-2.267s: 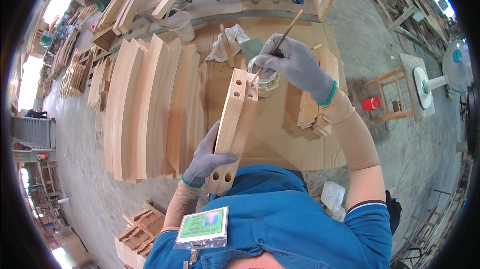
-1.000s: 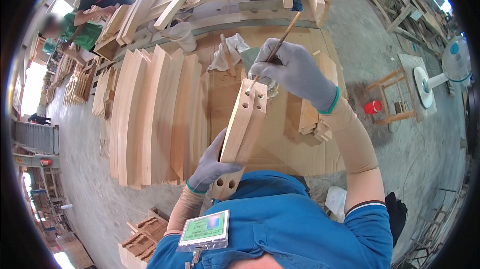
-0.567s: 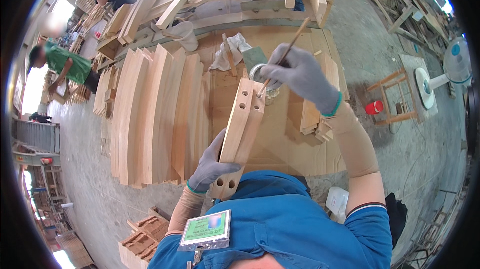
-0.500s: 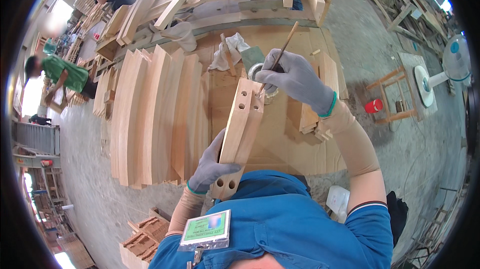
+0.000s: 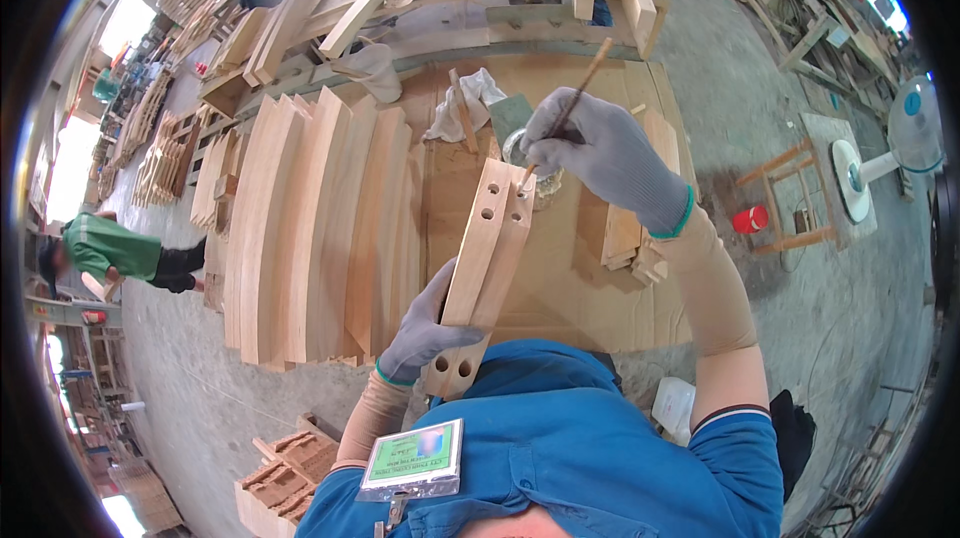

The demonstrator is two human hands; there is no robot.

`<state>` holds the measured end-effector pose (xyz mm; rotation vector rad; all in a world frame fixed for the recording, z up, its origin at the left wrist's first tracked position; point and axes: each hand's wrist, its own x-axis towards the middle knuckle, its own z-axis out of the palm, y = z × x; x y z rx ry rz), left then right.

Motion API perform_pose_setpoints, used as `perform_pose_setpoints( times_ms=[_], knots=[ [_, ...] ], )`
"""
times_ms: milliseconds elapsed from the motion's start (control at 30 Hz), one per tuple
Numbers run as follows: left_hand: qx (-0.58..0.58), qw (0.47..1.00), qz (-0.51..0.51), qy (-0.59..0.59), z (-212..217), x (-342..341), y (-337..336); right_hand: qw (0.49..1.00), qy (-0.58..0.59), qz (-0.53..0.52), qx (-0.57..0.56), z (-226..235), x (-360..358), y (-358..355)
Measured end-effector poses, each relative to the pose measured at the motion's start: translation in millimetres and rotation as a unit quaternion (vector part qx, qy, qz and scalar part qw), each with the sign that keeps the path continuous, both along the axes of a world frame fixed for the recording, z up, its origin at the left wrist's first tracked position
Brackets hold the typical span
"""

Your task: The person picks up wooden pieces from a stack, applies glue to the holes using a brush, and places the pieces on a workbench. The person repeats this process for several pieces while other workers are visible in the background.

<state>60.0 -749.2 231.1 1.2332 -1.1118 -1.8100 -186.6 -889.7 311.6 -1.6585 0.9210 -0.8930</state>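
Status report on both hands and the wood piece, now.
Left hand grips the drilled wooden piece near its lower end. Right hand holds a thin stick, tip at the piece's top end. Small container sits just behind.

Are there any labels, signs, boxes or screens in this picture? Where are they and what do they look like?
Badge: clipped on the person's blue shirt, low in the picture; a rectangle in a clear sleeve, green with a pale blurred patch.
White plastic container: on the floor by the right arm; no label can be made out.
No screens or signs can be made out.
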Motion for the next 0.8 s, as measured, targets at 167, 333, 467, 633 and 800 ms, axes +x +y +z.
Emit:
perform_pose_setpoints(
  times_ms=[167, 333, 467, 633, 800],
  knots=[
    [-0.001, 1.000, 0.008, 0.008, 3, 3, 2, 0.994, -0.076, -0.069, 0.023, -2, -13, 13],
    [-0.014, 1.000, -0.003, 0.015, 3, 6, 1, 0.982, -0.127, -0.125, 0.065, -2, -16, 23],
    [-0.009, 1.000, -0.005, 0.026, 9, 5, -2, 0.964, -0.201, -0.135, 0.106, -8, -24, 19],
    [-0.019, 0.999, -0.005, 0.025, 10, 3, -10, 0.968, -0.210, -0.116, 0.068, -22, -33, 9],
    [-0.044, 0.997, 0.050, 0.032, 16, 1, -38, 0.965, -0.193, -0.178, -0.003, -15, -43, 2]
  ],
)
